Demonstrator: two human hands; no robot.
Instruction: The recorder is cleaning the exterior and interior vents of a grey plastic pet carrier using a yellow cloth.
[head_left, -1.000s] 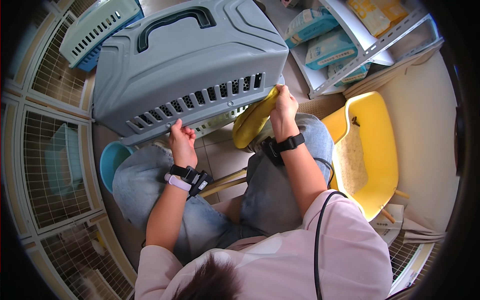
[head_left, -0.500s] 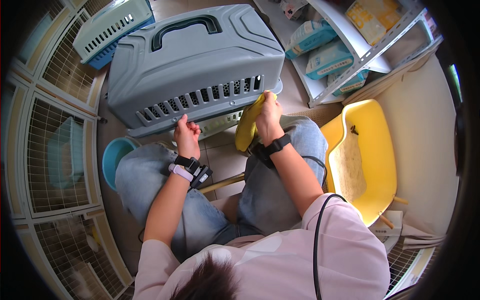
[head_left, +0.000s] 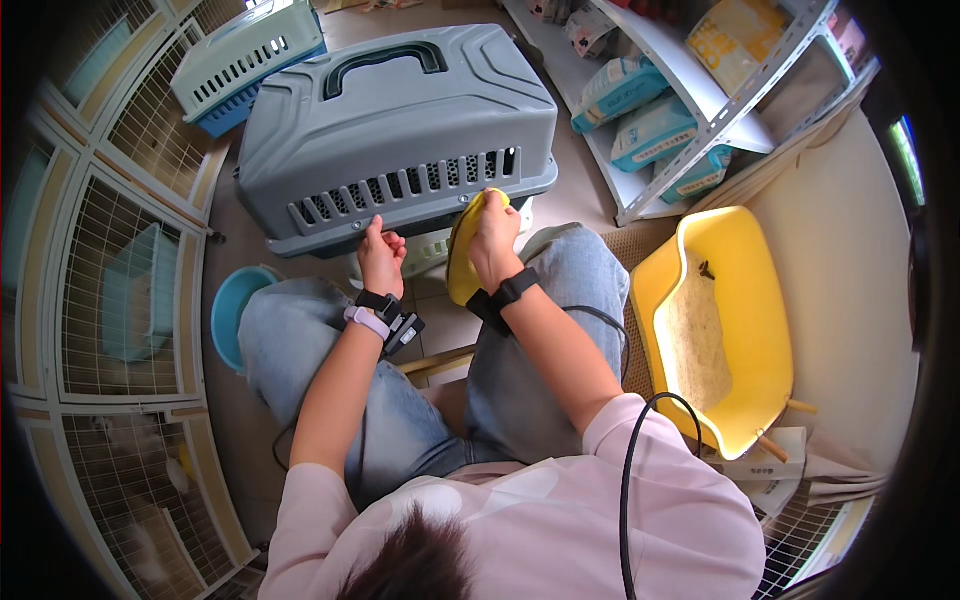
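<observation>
A large grey pet carrier (head_left: pixel 400 110) with a dark handle and a slotted side stands in front of me, on a pale slatted piece (head_left: pixel 428 256). At its near lower rim, my left hand (head_left: pixel 383 258) has thumb and forefinger closed, with the other fingers curled; their exact hold is partly hidden. My right hand (head_left: pixel 493 240) grips a yellow cloth (head_left: pixel 462 262) close to that rim, right of the left hand. Much of the cloth hangs down beside the right wrist.
Wire-fronted cages (head_left: pixel 125 285) line the left side. A blue bucket (head_left: pixel 228 325) stands by my left knee, and a smaller carrier (head_left: pixel 250 60) sits far left. On the right are a yellow litter tray (head_left: pixel 765 340) and a metal shelf (head_left: pixel 705 85) holding packages.
My right hand has moved left along the carrier's rim with the yellow cloth. The left hand keeps its place on the rim. The whole view has shifted slightly.
</observation>
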